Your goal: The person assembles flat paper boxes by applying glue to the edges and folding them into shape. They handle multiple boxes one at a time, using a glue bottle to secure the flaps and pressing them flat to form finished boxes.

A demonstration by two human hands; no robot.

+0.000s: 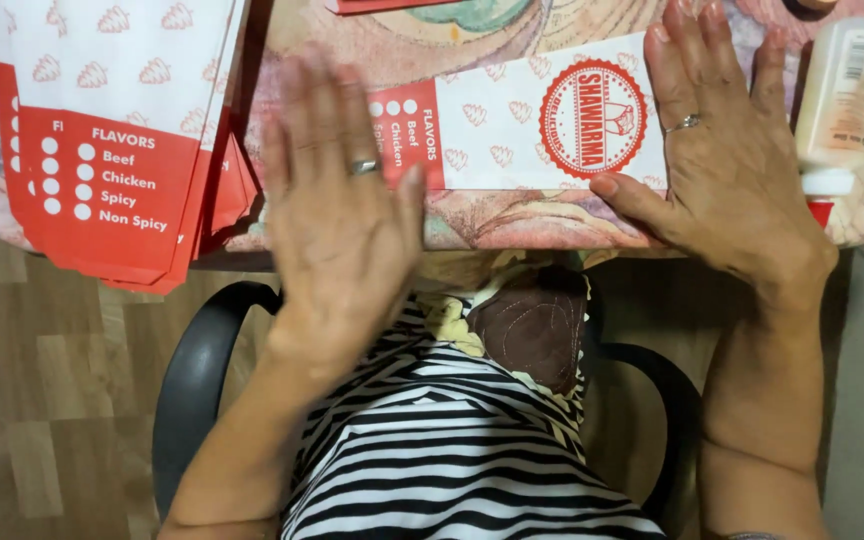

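Both hands flat, fingers spread, no pinch: left hand (342, 215) & right hand (727, 150) press paper bag (522, 130) ends onto table (512, 222).

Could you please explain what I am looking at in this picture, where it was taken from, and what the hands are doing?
The single picture comes from a camera worn on a person's head, looking straight down, so there is no machine, only two bare hands. The left hand is flat and blurred over the left end of a white and red paper bag that lies sideways along the table's edge. The right hand presses flat on the bag's other end. Neither hand has a grip on anything; both are open, and each wears a ring. The table is covered by a patterned cloth. At left a stack of similar bags overhangs the edge, and at far right a pale plastic bottle lies beside the right hand. Below you see a striped garment and the dark chair armrests.
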